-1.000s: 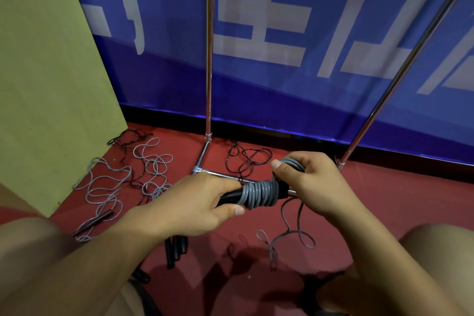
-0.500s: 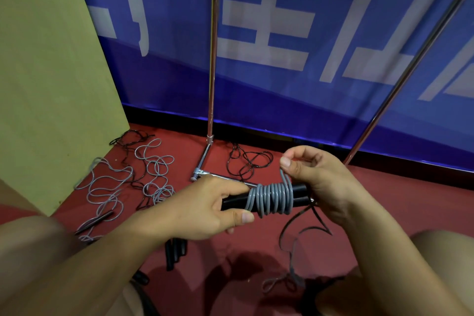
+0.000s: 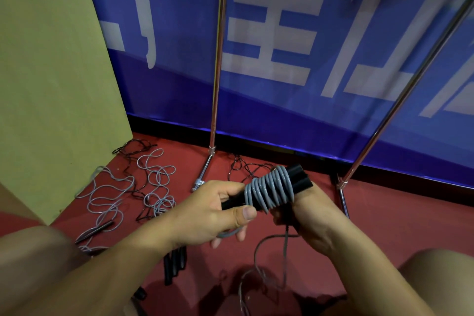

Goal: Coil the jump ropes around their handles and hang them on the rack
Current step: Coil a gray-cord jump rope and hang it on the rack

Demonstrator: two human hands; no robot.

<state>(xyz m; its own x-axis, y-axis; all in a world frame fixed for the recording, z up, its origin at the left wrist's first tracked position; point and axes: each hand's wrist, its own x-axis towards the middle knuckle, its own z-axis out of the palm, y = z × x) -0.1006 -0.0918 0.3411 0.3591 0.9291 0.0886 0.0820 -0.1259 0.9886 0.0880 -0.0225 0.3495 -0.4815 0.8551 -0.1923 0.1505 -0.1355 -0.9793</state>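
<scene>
Chrome rack (image 3: 216, 59) poles rise beyond the fingers, and behind them hangs a blue banner (image 3: 295, 115). Red floor (image 3: 384, 213) spreads beneath both hands, with loose ropes (image 3: 154, 187) well off past the left knuckles.

The step in hand looks like winding: the grey rope (image 3: 269, 191) already sits in tight, even turns round the paired black handles (image 3: 298, 174), which point up and away from the left fingertips. The left hand (image 3: 218, 213) grips the handles' near end, thumb laid along the top, fingers curled beneath. The right hand (image 3: 313, 215) is under the far end, its fingers hidden below the coil; it seems to pinch the free tail, but I cannot tell for sure.

A slack tail (image 3: 272, 259) hangs below the right fingers towards the floor. Next, I judge, that tail needs carrying over the handles again, kept taut so the turns stay close.
</scene>
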